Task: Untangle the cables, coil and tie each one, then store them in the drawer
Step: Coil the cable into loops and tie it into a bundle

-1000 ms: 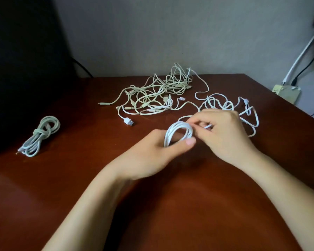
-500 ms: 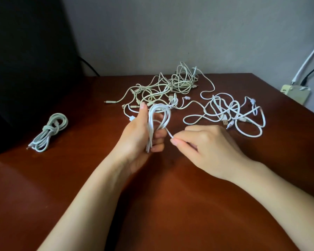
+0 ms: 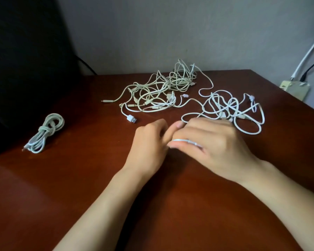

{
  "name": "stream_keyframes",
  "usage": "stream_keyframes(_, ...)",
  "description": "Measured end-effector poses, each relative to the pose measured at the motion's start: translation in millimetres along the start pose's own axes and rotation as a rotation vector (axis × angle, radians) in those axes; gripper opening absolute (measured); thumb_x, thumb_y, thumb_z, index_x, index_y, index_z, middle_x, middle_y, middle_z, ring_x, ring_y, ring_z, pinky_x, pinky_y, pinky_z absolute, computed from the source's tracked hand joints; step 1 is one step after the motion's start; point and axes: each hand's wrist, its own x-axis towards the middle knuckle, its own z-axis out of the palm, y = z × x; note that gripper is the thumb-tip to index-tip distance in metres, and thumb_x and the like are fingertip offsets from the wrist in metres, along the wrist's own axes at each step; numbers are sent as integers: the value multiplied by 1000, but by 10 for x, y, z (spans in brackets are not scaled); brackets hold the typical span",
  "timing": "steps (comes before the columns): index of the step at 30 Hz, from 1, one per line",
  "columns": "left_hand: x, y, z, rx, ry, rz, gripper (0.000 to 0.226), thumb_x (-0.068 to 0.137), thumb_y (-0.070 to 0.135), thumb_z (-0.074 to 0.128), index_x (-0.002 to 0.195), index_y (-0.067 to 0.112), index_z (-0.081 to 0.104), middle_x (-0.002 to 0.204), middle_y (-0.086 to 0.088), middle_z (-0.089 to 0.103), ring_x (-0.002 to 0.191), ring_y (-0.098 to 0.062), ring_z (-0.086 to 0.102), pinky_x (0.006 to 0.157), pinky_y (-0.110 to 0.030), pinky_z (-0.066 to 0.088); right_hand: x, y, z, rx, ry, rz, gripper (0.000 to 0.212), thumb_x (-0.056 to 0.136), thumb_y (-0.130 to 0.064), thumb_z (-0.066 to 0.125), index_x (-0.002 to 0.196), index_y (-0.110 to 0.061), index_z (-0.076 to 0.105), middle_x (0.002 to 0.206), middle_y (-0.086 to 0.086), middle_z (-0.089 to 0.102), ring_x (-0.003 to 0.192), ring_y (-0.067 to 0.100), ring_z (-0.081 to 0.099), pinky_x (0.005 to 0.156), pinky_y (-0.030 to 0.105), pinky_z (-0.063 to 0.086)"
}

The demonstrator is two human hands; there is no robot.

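While both hands meet low over the bench (image 3: 170, 214), head view: left hand (image 3: 149, 144) curled shut, apparently bunching a white cable (image 3: 186, 141) whose loops are hidden, probably to keep the coil from springing open. Right hand (image 3: 212, 142) lies across it, fingers (image 3: 178, 125) pressed together over a short visible strand, likely wrapping the tail round the bundle as a tie. Motion blur hides the exact pinch. Beyond the fingers, two tangles remain: cream tangle (image 3: 161, 91) past the left hand, white tangle (image 3: 230, 109) just beyond the right. Finished coil (image 3: 45, 133) lies well off left, set aside. No drawer in view.
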Motion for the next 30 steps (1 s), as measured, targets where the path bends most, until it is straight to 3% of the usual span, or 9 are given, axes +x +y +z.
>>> stream_keyframes(2,-17,14,23,24,-57,73,31,88,32,54,70,6,54,55,1,50,53,-14,35,51,-21,31,6,37,-34,7,20,128,21,90,-21,65,78,-6,75,74,4,67,67,15,60,68,20,48)
stream_keyframes(6,-34,99,62,-92,-95,116,47,97,40,44,70,3,56,54,-1,44,54,-13,27,49,-21,27,44,124,-71,106,133,362,17,82,-23,69,73,-9,73,69,-6,63,66,1,56,67,9,39)
stream_keyframes(10,-53,168,71,-222,-97,28,48,101,36,37,66,7,53,52,4,46,52,-10,34,52,-26,31,41,202,-71,261,139,595,8,78,-33,72,71,-31,69,63,-12,66,60,1,58,62,16,43)
stream_keyframes(14,-26,182,66,-423,-77,-116,50,101,39,36,66,9,56,53,6,50,54,-10,43,59,-29,35,-16,277,14,297,66,715,19,84,-17,71,68,-26,69,54,-2,62,50,3,50,54,22,40)
stream_keyframes(17,4,188,45,-617,-52,-270,38,98,49,39,78,20,52,64,1,53,60,-15,46,57,-27,36,-73,277,98,200,-47,716,29,87,-18,64,63,-33,59,52,-3,58,46,8,49,53,20,37)
stream_keyframes(20,28,137,4,-706,-37,-354,23,97,37,49,86,17,44,68,-4,53,55,-14,43,49,-22,31,-98,247,148,82,-109,640,34,89,-25,62,58,-18,50,49,4,51,47,21,46,51,29,37)
stream_keyframes(22,55,85,-17,-723,-27,-372,16,97,24,48,83,18,44,63,-3,54,52,-13,43,46,-22,29,-105,231,156,65,-127,604,33,89,-25,63,60,-12,54,48,7,49,47,22,43,51,33,38)
stream_keyframes(25,100,39,-38,-755,-5,-406,11,93,10,38,87,13,46,55,0,50,48,-11,42,43,-20,29,-101,176,156,84,-184,518,29,87,-34,57,72,-13,69,54,2,56,49,11,44,50,20,35)
stream_keyframes(30,116,-45,-60,-750,44,-435,18,102,19,34,93,10,46,50,5,45,47,-8,39,40,-17,30,-87,86,161,14,-207,312,30,88,-33,52,76,-13,71,58,-10,43,57,12,36,52,24,37)
